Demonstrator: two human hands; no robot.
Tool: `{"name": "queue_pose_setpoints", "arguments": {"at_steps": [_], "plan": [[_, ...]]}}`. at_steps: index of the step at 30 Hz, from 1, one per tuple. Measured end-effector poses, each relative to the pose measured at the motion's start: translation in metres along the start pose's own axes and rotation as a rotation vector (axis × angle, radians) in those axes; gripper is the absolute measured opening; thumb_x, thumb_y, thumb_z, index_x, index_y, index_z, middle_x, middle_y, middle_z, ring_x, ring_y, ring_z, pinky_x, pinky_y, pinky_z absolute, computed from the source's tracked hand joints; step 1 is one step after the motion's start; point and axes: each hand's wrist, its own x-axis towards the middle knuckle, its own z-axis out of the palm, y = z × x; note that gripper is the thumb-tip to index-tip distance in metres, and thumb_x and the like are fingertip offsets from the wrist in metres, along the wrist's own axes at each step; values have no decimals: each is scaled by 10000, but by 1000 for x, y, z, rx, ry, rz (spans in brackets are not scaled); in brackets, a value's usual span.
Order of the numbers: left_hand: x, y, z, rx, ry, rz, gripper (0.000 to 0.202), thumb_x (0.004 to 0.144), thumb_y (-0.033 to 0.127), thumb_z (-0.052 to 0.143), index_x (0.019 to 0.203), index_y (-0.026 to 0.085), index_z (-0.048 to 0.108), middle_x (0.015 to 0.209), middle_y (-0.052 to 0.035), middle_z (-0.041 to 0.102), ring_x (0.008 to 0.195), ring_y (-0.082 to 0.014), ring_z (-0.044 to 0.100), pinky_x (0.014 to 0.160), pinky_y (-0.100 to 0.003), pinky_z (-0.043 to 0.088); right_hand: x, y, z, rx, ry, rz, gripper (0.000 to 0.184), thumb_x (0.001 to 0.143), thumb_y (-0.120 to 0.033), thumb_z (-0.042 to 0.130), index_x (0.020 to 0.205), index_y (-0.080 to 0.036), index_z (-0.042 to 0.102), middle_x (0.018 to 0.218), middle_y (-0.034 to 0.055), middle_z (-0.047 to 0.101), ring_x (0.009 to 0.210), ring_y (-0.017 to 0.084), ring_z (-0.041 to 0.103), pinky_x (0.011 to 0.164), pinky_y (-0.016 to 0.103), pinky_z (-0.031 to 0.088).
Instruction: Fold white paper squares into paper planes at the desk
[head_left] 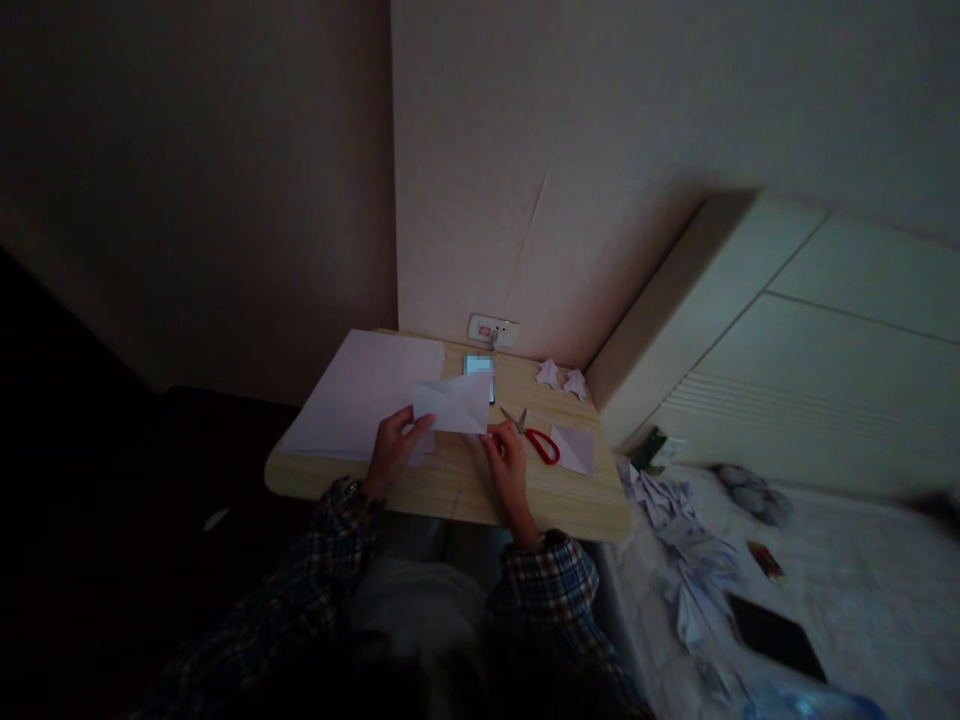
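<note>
The room is dim, with a pale wall (465, 220) behind and a small wooden table (570, 515) in the lower middle of the frame; on the right there is a bed (847, 530).

At the centre of the frame, above the table, is the white sheet (451, 408); it covers part of a lit phone (478, 364). The left hand (395, 442) grips its lower left edge, the thumb lying on top and little gap left; the right hand (508, 462) has its fingers curled, the tips pinched together at the lower right corner.

The work in hand seems to be paper folding, and this piece looks at an early stage – it is mostly flat, with faint creases, so most of its shaping is probably left. Two folded shapes (561, 379) at the table's right back corner look finished; many folded papers (694, 545) lie on the bed at lower right, though I cannot count them. A creased square (574, 452) lies beside the red-handled scissors (527, 432), seemingly only begun; the large paper (371, 385) on the left appears uncut – material in reserve, I would judge.
</note>
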Motion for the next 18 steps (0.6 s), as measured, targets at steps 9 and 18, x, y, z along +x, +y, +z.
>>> {"name": "queue_pose_setpoints", "arguments": {"at_steps": [9,18], "plan": [[-16,16,3,-160,-7,-97,808,688,371,702,1375,180,323,857,-41,710,794,-212,686,724,-311,532,-14,-21,-3,-2,177,-48,155,817,-348,599,731,-221,618,921,41,499,873,183,499,720,306,455],[-16,21,-5,168,-101,180,159,689,315,688,798,202,715,882,-42,597,909,-214,576,811,-324,473,-17,-37,-5,84,127,-95,143,859,-322,554,766,-224,602,1138,59,630,1141,211,513,1013,410,360]]}}
